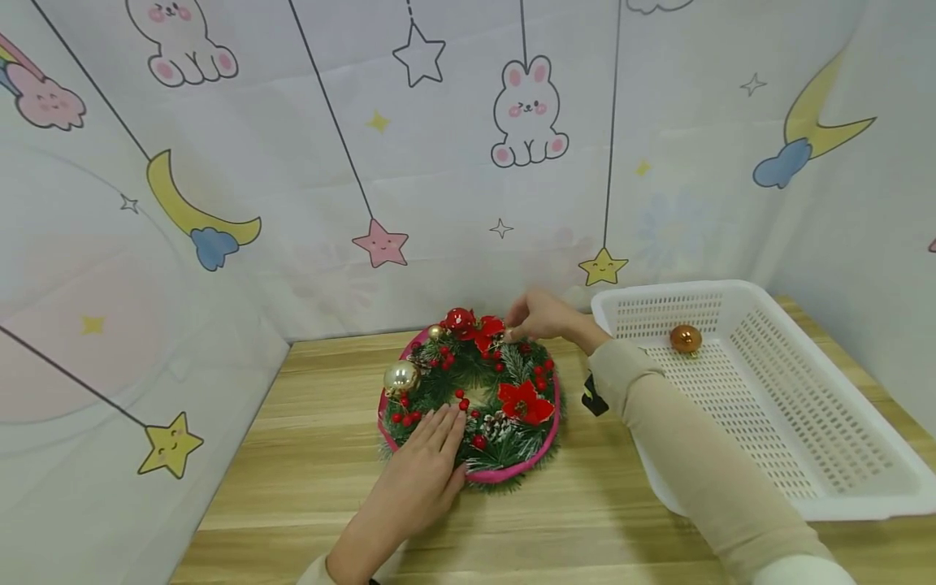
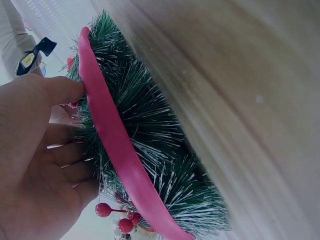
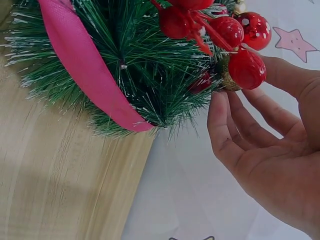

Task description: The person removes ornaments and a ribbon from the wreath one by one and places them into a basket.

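A green Christmas wreath [image 1: 515, 447] with a pink ribbon [image 2: 117, 140] round its edge lies on the wooden table. It carries red poinsettias [image 1: 525, 403], berries, a pinecone [image 1: 499, 427], a large gold bauble [image 1: 401, 377] and a red bauble [image 1: 459, 319]. My left hand [image 1: 424, 463] rests on its near left side, fingers extended over the greenery and thumb at the ribbon. At the far right side, my right hand [image 1: 544, 315] pinches a small glittery gold ball [image 3: 228, 75], partly hidden behind a red berry [image 3: 247, 69].
A white perforated basket [image 1: 863, 505] stands to the right on the table [image 1: 307, 455], holding one copper-coloured bauble [image 1: 685, 339]. A printed cloth [image 1: 453, 187] hangs close behind the wreath and along both sides. A black strap [image 1: 595, 396] shows at my right wrist.
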